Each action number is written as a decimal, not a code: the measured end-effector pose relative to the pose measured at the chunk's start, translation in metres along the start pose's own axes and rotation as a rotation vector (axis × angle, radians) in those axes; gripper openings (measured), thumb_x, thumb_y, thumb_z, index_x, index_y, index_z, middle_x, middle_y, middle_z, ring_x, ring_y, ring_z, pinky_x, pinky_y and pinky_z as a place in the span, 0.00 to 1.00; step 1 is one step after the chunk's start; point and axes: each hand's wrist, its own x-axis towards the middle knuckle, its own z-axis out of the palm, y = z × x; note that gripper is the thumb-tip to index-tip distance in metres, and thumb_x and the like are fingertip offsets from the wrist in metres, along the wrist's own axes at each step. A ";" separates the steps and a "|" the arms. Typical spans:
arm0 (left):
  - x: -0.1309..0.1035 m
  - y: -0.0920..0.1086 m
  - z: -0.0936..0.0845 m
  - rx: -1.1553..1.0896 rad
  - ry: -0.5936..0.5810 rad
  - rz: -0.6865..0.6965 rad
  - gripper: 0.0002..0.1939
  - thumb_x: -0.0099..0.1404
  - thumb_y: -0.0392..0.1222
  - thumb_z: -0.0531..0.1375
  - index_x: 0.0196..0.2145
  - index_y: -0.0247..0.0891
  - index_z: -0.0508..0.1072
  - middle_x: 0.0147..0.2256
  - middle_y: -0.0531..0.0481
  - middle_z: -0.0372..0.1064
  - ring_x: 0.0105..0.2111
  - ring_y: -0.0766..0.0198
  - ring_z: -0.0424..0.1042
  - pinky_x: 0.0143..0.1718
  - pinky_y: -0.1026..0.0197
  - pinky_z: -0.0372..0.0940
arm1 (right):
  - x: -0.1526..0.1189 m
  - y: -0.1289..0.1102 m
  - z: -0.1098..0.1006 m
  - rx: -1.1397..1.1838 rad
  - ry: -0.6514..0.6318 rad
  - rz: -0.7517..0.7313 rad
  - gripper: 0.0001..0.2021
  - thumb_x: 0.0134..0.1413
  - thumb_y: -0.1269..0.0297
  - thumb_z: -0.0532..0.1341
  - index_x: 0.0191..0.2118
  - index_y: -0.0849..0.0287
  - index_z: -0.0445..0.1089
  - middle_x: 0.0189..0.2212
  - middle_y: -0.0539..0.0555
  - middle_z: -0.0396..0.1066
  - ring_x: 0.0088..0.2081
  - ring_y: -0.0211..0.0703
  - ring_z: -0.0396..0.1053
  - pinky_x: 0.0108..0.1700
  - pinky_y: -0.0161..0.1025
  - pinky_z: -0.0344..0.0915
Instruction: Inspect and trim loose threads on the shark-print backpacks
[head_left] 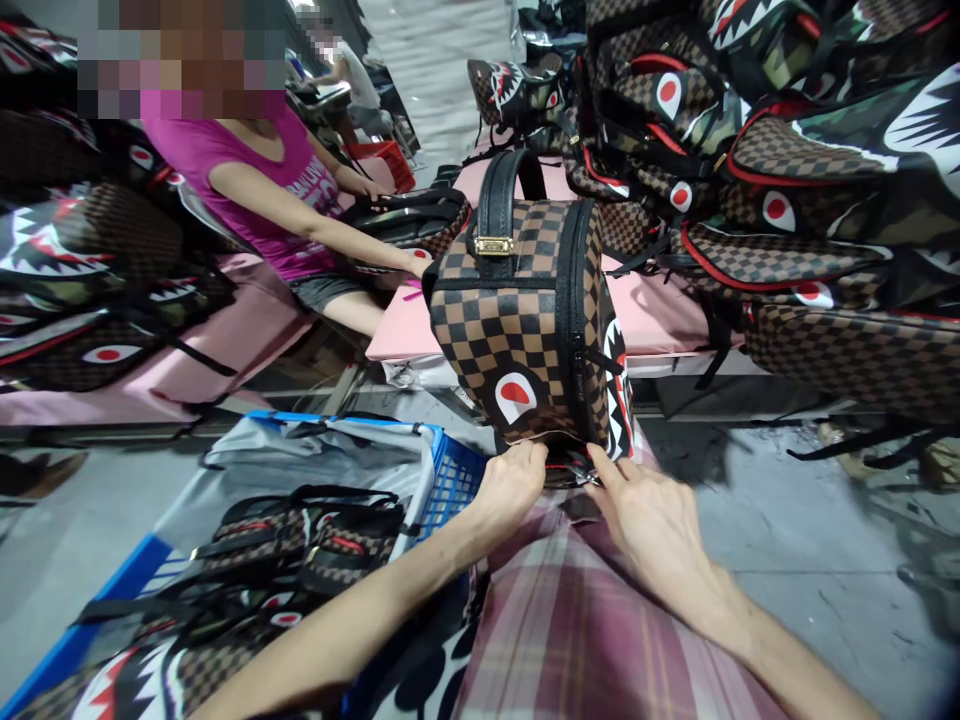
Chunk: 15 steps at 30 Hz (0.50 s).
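A brown and black checkered backpack (499, 335) rests in front of me on the edge of the pink table, its black handle (498, 205) with a gold buckle upward. A red and white eye patch and a shark-tooth print show on its side. My left hand (514, 488) is closed on the near lower edge of the backpack. Beside it my right hand (646, 502) pinches the same edge near the tooth print. Between them the edge is partly open, with dark and red material showing inside. The exact part under my fingertips is hidden.
A blue crate (442, 490) with a grey lining holds several backpacks at lower left. More backpacks (810, 250) are piled on the pink table (675, 310) at right and on another at left. Across the table, a person in a pink shirt (262, 200) handles a bag.
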 end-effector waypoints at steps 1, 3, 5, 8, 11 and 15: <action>0.000 -0.001 -0.002 0.000 -0.004 0.005 0.11 0.63 0.27 0.46 0.41 0.31 0.64 0.38 0.40 0.67 0.38 0.56 0.70 0.35 0.57 0.65 | 0.001 -0.004 -0.002 -0.017 -0.007 0.003 0.14 0.59 0.62 0.53 0.48 0.60 0.64 0.30 0.56 0.71 0.27 0.44 0.70 0.22 0.35 0.55; 0.000 -0.003 -0.005 -0.004 -0.014 0.023 0.11 0.63 0.26 0.46 0.40 0.31 0.64 0.37 0.40 0.68 0.37 0.56 0.70 0.35 0.57 0.64 | 0.005 -0.011 -0.005 -0.043 -0.020 0.015 0.09 0.59 0.63 0.53 0.40 0.62 0.66 0.30 0.57 0.70 0.27 0.45 0.70 0.22 0.36 0.55; 0.001 -0.004 -0.009 -0.003 -0.027 0.045 0.12 0.61 0.25 0.46 0.39 0.30 0.64 0.36 0.40 0.68 0.36 0.56 0.70 0.35 0.57 0.64 | 0.010 -0.017 -0.005 -0.077 -0.025 0.027 0.08 0.59 0.64 0.52 0.35 0.62 0.65 0.29 0.59 0.69 0.28 0.47 0.70 0.22 0.36 0.55; 0.002 -0.003 -0.014 0.004 -0.043 0.058 0.13 0.60 0.23 0.46 0.39 0.29 0.64 0.36 0.39 0.67 0.37 0.55 0.70 0.35 0.56 0.64 | 0.017 -0.023 -0.005 -0.104 -0.035 0.015 0.09 0.60 0.64 0.52 0.33 0.63 0.64 0.29 0.60 0.69 0.27 0.48 0.70 0.21 0.37 0.55; 0.002 -0.003 -0.015 0.012 -0.053 0.046 0.14 0.60 0.23 0.46 0.40 0.29 0.64 0.36 0.39 0.67 0.37 0.54 0.70 0.34 0.56 0.65 | 0.022 -0.028 -0.007 -0.070 -0.055 -0.003 0.10 0.60 0.66 0.50 0.32 0.63 0.65 0.27 0.59 0.69 0.25 0.47 0.70 0.21 0.36 0.54; 0.002 -0.004 -0.011 0.015 -0.041 0.050 0.13 0.60 0.23 0.46 0.39 0.30 0.64 0.36 0.40 0.67 0.36 0.54 0.70 0.34 0.56 0.65 | 0.028 -0.033 -0.010 -0.028 -0.100 -0.029 0.13 0.61 0.67 0.48 0.29 0.62 0.66 0.25 0.58 0.69 0.26 0.47 0.70 0.21 0.37 0.53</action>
